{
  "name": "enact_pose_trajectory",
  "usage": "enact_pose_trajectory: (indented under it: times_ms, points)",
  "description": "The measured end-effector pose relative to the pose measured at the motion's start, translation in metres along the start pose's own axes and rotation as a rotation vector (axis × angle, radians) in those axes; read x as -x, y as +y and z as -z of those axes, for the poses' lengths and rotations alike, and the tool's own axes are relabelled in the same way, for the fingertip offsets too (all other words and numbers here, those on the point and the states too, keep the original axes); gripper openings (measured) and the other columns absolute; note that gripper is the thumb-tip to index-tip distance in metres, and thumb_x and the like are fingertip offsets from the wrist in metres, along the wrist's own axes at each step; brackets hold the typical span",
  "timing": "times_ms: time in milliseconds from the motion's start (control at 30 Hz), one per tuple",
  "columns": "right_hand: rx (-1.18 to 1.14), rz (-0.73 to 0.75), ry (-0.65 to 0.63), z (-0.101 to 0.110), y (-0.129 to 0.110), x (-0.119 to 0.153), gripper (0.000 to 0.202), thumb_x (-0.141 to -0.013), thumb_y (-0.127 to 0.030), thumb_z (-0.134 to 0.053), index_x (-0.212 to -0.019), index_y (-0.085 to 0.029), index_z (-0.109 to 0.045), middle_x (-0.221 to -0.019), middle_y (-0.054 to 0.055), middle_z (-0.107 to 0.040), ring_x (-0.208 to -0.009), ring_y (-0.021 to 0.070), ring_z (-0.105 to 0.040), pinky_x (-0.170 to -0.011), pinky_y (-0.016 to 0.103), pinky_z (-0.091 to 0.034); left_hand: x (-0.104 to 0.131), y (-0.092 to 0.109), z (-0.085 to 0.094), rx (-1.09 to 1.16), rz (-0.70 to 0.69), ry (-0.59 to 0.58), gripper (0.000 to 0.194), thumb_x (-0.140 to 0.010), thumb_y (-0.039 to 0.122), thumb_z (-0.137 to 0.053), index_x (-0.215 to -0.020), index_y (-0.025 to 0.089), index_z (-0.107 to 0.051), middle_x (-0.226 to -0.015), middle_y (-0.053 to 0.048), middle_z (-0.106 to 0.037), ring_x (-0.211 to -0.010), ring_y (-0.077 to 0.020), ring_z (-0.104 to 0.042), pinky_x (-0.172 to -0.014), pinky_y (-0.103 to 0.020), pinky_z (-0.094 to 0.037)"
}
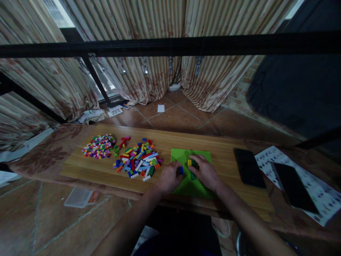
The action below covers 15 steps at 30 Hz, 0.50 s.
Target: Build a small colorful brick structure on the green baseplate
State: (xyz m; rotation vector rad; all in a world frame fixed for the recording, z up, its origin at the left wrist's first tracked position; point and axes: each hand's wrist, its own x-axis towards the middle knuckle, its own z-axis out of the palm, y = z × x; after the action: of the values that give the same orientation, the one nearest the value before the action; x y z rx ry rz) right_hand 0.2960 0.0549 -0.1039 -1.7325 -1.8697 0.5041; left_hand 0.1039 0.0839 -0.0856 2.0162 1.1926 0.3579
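A green studded baseplate (177,153) lies on the wooden board. At its left side my left hand (169,177) is closed on a blue brick (181,170). My right hand (204,171) is over the middle of the plate, its fingers closed round a dark green brick (194,164) beside a yellow brick (189,163). Whether these bricks are fixed to the plate cannot be made out. Left of my hands lies a loose pile of mixed bricks (141,156), and farther left a heap of small colourful pieces (99,145).
A black phone (249,167) lies on the board (223,144) at the right. Beyond it a dark flat device (294,186) rests on a printed sheet (274,156). A black rail (170,47) crosses in front of the curtains. A clear plastic lid (77,197) is on the floor.
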Motion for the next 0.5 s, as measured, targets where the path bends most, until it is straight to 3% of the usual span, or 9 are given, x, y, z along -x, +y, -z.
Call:
enact_pose_trajectory:
  times_ms: [100,200,300,500]
  points:
    - [0.068,0.072,-0.121,0.000,0.005,-0.012,0.031,-0.081,-0.021,-0.063,-0.112,-0.020,-0.062,-0.106,0.007,-0.058,-0.095,0.0209,-0.060,-0.088,0.037,-0.047,0.001,-0.003,-0.009,-0.053,-0.011,0.015,0.032,-0.074,0.009,-0.057,-0.104,0.020,-0.055,-0.092,-0.001,-0.064,-0.079,-0.0149,-0.062,-0.073,-0.025,-0.049]
    - [0.094,0.155,-0.159,0.000,0.012,-0.017,0.023,-0.083,-0.021,-0.061,-0.107,-0.020,-0.064,-0.102,0.007,-0.058,-0.093,0.0205,-0.059,-0.086,0.036,-0.048,0.002,-0.007,-0.014,-0.085,-0.032,0.052,0.033,-0.075,0.009,-0.056,-0.105,0.020,-0.054,-0.099,-0.004,-0.062,-0.082,-0.0155,-0.061,-0.076,-0.027,-0.049]
    - [0.070,0.241,-0.160,-0.001,0.017,-0.015,0.022,-0.087,-0.020,-0.056,-0.108,-0.022,-0.062,-0.102,0.007,-0.058,-0.096,0.0207,-0.058,-0.086,0.036,-0.049,0.002,-0.009,-0.017,-0.095,-0.050,0.073,0.029,-0.077,0.011,-0.055,-0.104,0.020,-0.054,-0.100,-0.004,-0.061,-0.085,-0.0167,-0.060,-0.078,-0.028,-0.048]
    - [0.096,0.262,-0.109,-0.007,0.022,-0.011,0.024,-0.090,-0.021,-0.050,-0.113,-0.021,-0.059,-0.107,0.009,-0.057,-0.101,0.0229,-0.057,-0.090,0.040,-0.049,0.004,-0.009,-0.017,-0.116,-0.076,0.089,0.026,-0.079,0.013,-0.054,-0.104,0.020,-0.054,-0.101,-0.005,-0.061,-0.088,-0.0179,-0.061,-0.080,-0.028,-0.048]
